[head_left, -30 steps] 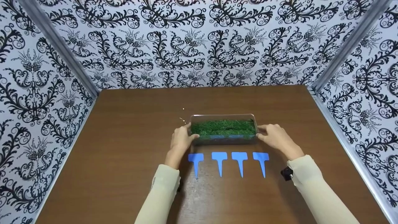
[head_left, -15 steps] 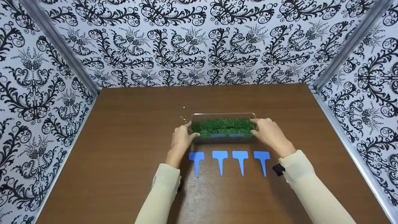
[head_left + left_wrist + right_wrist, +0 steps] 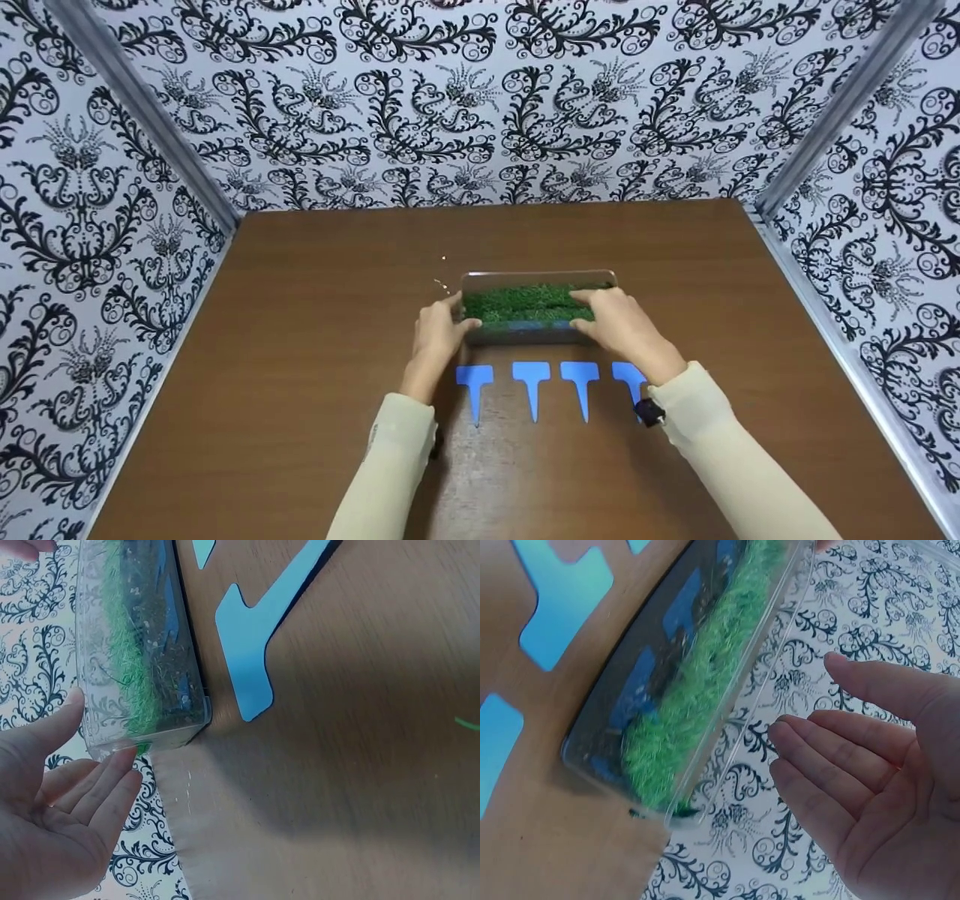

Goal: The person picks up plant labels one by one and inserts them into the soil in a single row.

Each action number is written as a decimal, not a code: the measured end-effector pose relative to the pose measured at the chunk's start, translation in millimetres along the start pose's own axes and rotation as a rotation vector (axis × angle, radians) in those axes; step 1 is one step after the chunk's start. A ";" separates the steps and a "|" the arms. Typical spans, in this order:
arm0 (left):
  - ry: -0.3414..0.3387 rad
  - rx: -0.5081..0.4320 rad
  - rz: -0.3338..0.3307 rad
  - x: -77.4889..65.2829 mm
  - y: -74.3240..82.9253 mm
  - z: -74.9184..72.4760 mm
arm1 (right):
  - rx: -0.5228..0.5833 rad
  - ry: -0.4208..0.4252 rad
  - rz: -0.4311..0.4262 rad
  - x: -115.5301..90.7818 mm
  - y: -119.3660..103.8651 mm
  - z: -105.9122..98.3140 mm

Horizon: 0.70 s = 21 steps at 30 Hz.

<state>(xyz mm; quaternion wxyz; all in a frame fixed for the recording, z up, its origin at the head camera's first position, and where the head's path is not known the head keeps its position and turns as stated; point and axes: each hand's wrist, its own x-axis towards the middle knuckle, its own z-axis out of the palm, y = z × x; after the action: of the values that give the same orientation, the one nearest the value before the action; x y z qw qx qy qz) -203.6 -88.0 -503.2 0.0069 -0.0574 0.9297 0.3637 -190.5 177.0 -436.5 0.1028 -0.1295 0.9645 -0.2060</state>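
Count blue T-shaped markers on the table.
4, lined up before the container: leftmost marker, second marker, third marker, rightmost marker; a black wrist device partly hides the last.

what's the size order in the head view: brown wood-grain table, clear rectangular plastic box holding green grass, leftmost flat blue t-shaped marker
Largest to smallest:
1. Brown table
2. Clear plastic box
3. Leftmost blue marker

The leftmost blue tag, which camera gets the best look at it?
The head view: it shows the leftmost tag whole, tip included, with nothing covering it. The left wrist view shows it larger, beside the box, but crops its pointed end. The right wrist view appears to miss it, showing only parts of other tags.
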 end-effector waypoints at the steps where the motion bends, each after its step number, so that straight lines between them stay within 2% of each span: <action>1: 0.001 0.001 -0.003 -0.1 -0.3 0.3 | 0.007 -0.005 -0.006 -0.1 -1.8 1.7; 10: -0.001 -0.036 -0.008 -0.1 -3.1 1.5 | 0.003 0.007 -0.072 -1.5 -19.3 16.1; 21: 0.003 -0.074 0.016 -1.0 -5.4 1.3 | 0.006 0.016 -0.092 -1.3 -34.4 35.5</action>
<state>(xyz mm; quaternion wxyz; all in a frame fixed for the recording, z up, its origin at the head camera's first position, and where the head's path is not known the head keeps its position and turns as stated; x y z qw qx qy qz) -202.0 -90.9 -507.8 0.0007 -0.0508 0.9161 0.3976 -173.2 133.9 -453.5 0.0858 -0.1717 0.9577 -0.2145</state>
